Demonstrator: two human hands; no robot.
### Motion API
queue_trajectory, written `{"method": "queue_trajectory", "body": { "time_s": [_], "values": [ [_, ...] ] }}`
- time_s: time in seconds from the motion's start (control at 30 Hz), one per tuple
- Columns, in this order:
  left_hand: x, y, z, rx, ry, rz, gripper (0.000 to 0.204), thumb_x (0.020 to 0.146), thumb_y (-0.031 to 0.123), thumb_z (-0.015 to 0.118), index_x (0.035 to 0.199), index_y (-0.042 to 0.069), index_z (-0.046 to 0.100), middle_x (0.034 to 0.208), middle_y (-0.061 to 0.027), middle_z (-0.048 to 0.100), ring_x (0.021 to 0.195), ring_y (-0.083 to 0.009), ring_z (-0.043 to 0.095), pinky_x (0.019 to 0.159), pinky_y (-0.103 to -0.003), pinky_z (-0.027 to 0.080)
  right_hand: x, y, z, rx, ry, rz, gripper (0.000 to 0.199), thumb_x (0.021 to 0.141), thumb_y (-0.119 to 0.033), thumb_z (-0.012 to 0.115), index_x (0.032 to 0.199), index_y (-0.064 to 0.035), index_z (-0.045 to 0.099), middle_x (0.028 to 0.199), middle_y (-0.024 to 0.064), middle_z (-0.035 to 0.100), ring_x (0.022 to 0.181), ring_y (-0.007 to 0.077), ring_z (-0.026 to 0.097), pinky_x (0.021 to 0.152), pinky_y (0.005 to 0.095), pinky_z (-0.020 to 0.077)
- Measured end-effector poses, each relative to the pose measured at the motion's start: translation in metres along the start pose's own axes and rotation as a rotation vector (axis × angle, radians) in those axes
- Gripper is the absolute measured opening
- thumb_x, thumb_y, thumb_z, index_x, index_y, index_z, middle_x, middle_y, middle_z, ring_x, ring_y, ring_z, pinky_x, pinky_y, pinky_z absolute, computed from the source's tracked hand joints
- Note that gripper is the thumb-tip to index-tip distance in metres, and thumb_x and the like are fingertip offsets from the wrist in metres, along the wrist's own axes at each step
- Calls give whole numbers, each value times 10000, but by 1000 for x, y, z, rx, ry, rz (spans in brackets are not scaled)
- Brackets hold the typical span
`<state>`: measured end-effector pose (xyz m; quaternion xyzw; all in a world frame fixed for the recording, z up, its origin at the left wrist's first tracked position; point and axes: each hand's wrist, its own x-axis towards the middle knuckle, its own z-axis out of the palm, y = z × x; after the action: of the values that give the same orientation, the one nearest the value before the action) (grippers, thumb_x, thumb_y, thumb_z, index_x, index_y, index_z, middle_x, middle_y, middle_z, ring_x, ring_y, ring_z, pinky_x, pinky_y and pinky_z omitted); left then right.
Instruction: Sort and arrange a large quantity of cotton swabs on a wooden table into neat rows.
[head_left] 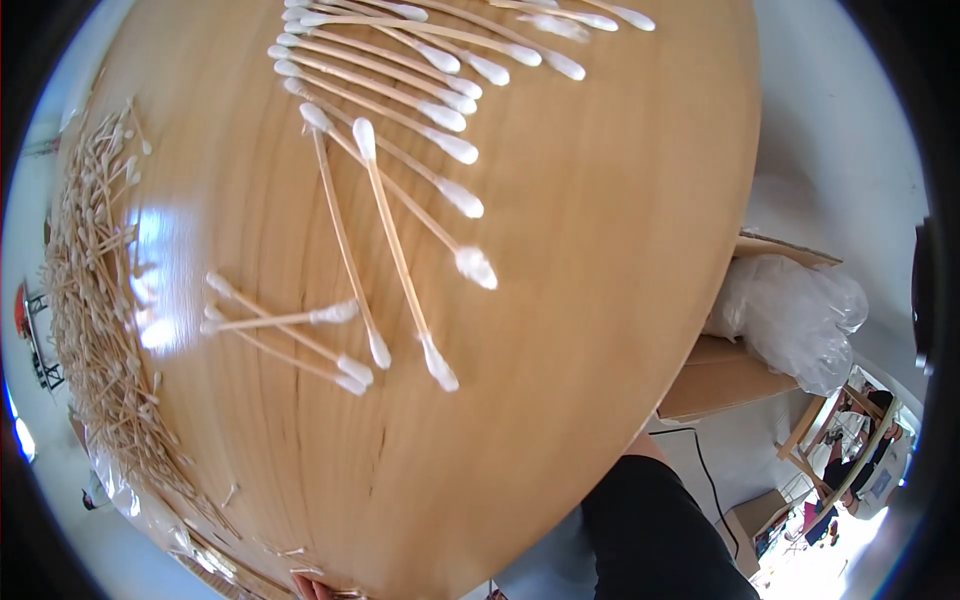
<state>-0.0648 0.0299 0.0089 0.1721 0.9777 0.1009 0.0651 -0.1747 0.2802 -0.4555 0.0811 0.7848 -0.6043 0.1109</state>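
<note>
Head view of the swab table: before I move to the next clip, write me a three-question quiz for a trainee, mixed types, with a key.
1. Where on the table is the big pile of cotton swabs?
A: by the right edge
B: along the left edge
C: in the centre

2. True or false: a clear plastic bag bulges from a cardboard box.

3. How many swabs form the small crossed cluster right of the pile?

Key: 1 B; 2 true; 3 three.

Apparently a workshop: cotton swabs (92, 250) heaped on a table (600, 250), open carton (715, 385) beside.
</note>
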Motion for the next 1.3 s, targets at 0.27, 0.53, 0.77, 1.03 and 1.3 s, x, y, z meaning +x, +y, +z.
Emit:
{"method": "queue_trajectory", "body": {
  "time_s": [0.27, 0.53, 0.77, 1.03, 1.3],
  "values": [
    [4, 0, 5, 45, 15, 23, 619, 999, 419, 389, 1439, -13, 335, 1472, -306, 310, 1328, -476, 342, 1069, -574, 327, -28, 21, -5, 366, 165, 78, 393, 958, -220, 538, 1323, -75, 517, 1193, 163, 636, 1054, 264, 644, 833, 430, 550],
    [4, 8, -2, 44, 14, -51, 668, 994, 473, 404, 1443, -18, 346, 1501, -275, 294, 1374, -437, 304, 1105, -549, 285, -39, 32, -129, -521, 454, 225, 117, 879, -39, 501, 991, -36, 532, 946, 165, 628, 838, 347, 660, 692, 438, 548],
    [4, 2, -4, 54, -40, -66, 629, 1002, 424, 412, 1446, -16, 340, 1512, -274, 270, 1385, -438, 281, 1108, -552, 282, -22, 51, -163, -489, 713, 515, 108, 911, -70, 496, 1009, -59, 540, 977, 169, 623, 856, 370, 654, 707, 473, 538],
    [0, -3, -2, 32, -28, -92, 605, 998, 389, 437, 1444, -7, 334, 1527, -269, 238, 1378, -424, 295, 1093, -532, 322, -26, 47, -166, -557, 608, 521, 127, 927, -112, 488, 1003, -62, 576, 995, 155, 623, 866, 357, 663, 716, 468, 545],
    [4, 8, 0, 20, -43, -59, 582, 1008, 373, 451, 1452, 15, 337, 1524, -257, 251, 1358, -413, 333, 1083, -508, 345, -51, 37, -115, -408, 606, 614, 122, 944, -161, 502, 993, -59, 548, 947, 159, 647, 850, 348, 660, 702, 464, 525]
  ]
}}
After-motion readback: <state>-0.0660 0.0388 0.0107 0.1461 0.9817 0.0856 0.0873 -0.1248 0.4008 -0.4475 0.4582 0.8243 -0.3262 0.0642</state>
